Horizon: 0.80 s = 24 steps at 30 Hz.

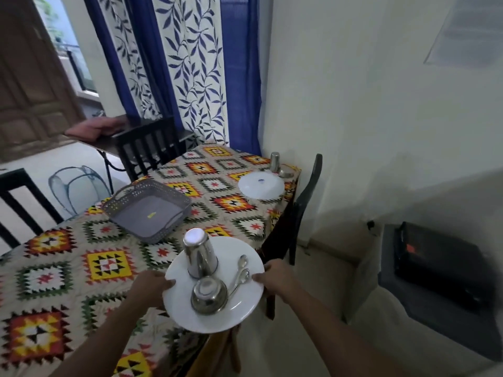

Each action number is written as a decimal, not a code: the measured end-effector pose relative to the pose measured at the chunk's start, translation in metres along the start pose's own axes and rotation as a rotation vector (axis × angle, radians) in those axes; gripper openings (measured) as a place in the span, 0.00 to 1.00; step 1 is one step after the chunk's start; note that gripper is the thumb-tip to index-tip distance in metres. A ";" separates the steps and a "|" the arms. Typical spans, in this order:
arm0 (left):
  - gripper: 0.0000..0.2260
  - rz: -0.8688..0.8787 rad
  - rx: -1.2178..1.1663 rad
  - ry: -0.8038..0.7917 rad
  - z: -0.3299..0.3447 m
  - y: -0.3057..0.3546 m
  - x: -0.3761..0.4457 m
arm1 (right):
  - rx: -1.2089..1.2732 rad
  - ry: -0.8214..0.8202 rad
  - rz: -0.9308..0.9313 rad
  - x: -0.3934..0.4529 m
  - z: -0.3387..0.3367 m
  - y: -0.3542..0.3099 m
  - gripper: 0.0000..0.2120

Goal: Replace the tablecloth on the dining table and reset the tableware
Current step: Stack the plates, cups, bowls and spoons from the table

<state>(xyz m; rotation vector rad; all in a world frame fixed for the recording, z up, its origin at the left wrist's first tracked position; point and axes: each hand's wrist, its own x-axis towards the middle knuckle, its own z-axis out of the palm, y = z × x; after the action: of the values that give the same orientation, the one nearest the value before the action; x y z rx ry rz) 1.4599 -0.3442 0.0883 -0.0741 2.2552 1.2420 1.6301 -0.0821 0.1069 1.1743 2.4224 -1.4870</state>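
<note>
Tablecloth point(81, 257), patterned, laid; white plate point(217, 317) with tumbler point(200, 254), bowl point(209, 295), spoons point(239, 273), gripped at rim by left hand point(149, 288) and right hand point(277, 278); best lowered level at near edge.

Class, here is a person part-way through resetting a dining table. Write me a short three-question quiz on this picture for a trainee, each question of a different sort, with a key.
1. True or false: the left hand and the right hand both hold the white plate by its rim.
2. Which of these stands upside down on the held plate? A) a steel tumbler B) a ceramic mug C) a wine bottle
3. Fill in: the grey perforated tray rests on the patterned ______.

Key: 1 true. 2 A; a steel bowl and two spoons lie beside it. 3 tablecloth.
</note>
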 end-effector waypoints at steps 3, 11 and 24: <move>0.04 0.003 0.005 0.036 0.016 0.010 0.019 | -0.065 -0.023 -0.034 0.039 -0.014 0.000 0.10; 0.03 0.009 -0.001 0.093 0.056 0.054 0.118 | -0.126 -0.012 -0.010 0.159 -0.029 -0.016 0.07; 0.08 -0.036 0.076 0.198 0.106 0.094 0.277 | -0.276 0.027 0.186 0.361 -0.014 -0.068 0.13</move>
<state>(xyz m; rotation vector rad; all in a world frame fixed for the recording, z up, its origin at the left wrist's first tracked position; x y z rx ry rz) 1.2445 -0.1477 -0.0207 -0.2164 2.4565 1.1735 1.3367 0.1179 0.0119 1.3183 2.3614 -1.0527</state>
